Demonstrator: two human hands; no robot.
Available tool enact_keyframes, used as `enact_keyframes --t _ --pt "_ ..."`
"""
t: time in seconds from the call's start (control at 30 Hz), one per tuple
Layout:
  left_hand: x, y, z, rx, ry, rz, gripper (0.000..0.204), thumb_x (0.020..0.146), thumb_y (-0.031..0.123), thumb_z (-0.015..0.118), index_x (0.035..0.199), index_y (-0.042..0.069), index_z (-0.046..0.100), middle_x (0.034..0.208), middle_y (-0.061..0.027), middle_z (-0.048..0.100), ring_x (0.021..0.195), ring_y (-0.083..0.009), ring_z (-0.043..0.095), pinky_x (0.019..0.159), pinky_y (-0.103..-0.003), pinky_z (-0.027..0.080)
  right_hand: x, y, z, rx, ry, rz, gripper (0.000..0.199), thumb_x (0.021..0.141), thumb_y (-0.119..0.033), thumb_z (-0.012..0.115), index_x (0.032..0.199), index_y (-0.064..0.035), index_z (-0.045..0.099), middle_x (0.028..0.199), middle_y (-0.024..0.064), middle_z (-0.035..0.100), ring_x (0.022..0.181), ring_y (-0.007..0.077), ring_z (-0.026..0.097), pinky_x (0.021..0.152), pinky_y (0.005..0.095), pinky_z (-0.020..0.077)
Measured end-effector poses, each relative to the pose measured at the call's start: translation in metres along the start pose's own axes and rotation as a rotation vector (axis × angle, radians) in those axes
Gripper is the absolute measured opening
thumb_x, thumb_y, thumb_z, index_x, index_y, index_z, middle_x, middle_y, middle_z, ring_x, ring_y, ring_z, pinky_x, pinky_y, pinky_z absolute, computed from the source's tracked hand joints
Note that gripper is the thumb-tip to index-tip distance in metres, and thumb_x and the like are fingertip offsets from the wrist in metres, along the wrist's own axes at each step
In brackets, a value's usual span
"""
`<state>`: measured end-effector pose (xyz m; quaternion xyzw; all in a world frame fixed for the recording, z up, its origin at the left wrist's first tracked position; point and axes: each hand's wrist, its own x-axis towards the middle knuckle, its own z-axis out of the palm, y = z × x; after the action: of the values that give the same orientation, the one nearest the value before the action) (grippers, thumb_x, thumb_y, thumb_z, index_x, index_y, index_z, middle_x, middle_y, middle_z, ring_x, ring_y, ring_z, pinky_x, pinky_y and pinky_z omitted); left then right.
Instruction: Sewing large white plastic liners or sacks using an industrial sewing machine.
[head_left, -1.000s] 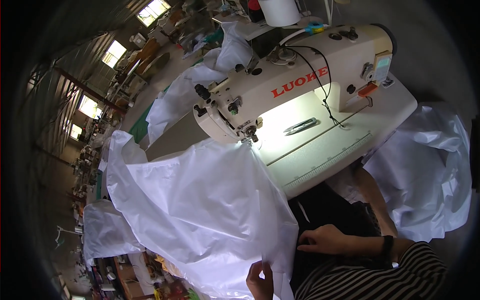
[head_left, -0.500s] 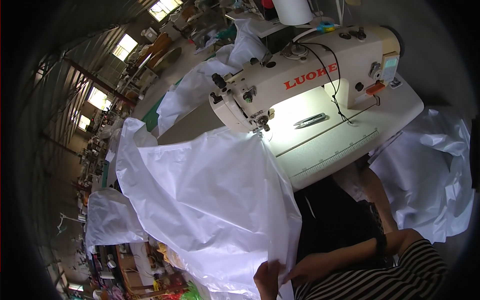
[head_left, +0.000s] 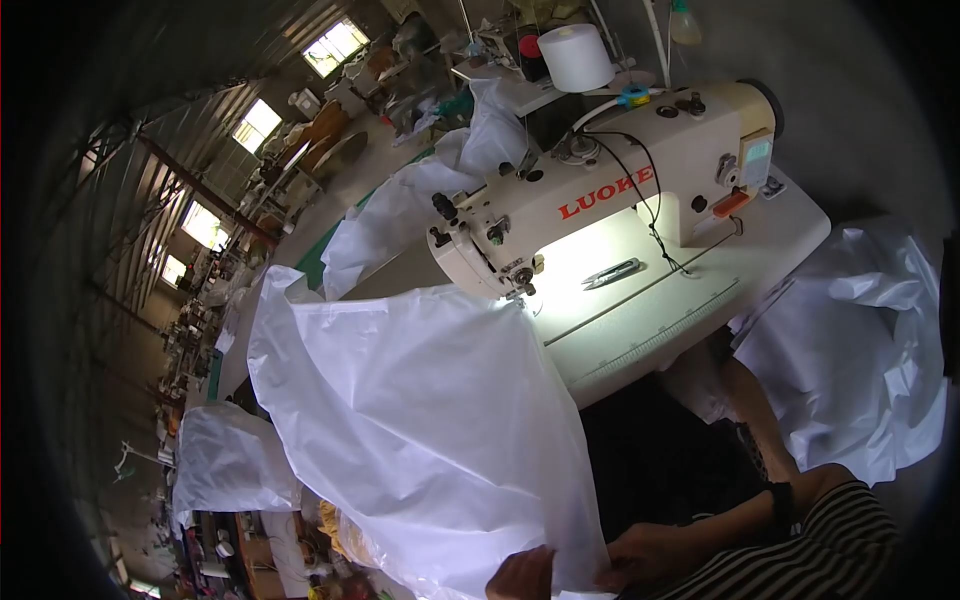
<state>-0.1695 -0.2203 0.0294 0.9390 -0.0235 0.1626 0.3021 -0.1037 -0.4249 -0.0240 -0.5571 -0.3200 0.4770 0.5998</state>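
A large sheet of thin white fabric hangs from the needle area of a cream sewing machine down toward me. My left hand grips its lower edge at the bottom of the view, partly cut off. My right hand pinches the same edge just to the right, and its forearm wears a striped sleeve and a dark wrist band. Both hands are close together, well below the machine table.
Thread snips lie on the lit table under the machine arm. A white thread cone stands behind the machine. More white fabric is heaped at the right, behind the machine and at the lower left. A long workshop stretches off to the left.
My hands have dropped toward the bottom edge and come closer together, drawing the sheet's lower edge toward me. The machine now sits higher and further right in the view.
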Motion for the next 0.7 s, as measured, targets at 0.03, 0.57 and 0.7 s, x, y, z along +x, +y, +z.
enact_keyframes --t 0.03,0.57,0.7 --pt "0.005 0.010 0.003 0.006 -0.049 0.063 0.012 0.080 -0.004 0.071 0.091 0.002 0.069 0.084 -0.0132 0.069 0.071 -0.0297 0.067 0.060 -0.037 0.053 -0.002 -0.001 0.004 -0.008 0.007 0.000 0.033 0.097 -0.031 0.060 0.116 -0.0038 0.063 0.098 0.0149 0.069 0.092 0.0224 0.069 0.082 0.0340 0.0557" --pt "-0.010 -0.010 0.036 -0.136 -0.216 0.126 0.015 0.083 -0.004 0.058 0.097 -0.001 0.062 0.084 -0.0192 0.065 0.067 -0.0365 0.063 0.057 -0.042 0.051 0.046 -0.028 -0.085 0.421 0.543 -0.400 0.053 0.104 -0.045 0.038 0.137 -0.0041 0.047 0.131 0.0132 0.057 0.118 0.0208 0.056 0.101 0.0367 0.0456" --pt "0.027 0.006 0.035 -0.174 -0.318 0.392 0.021 0.077 0.000 0.063 0.098 0.001 0.064 0.084 -0.0174 0.063 0.069 -0.0360 0.062 0.058 -0.042 0.050 0.081 0.018 -0.080 0.380 0.538 -0.155 0.081 0.094 -0.054 0.056 0.149 -0.0016 0.028 0.138 0.0172 0.049 0.125 0.0260 0.049 0.106 0.0403 0.0361"
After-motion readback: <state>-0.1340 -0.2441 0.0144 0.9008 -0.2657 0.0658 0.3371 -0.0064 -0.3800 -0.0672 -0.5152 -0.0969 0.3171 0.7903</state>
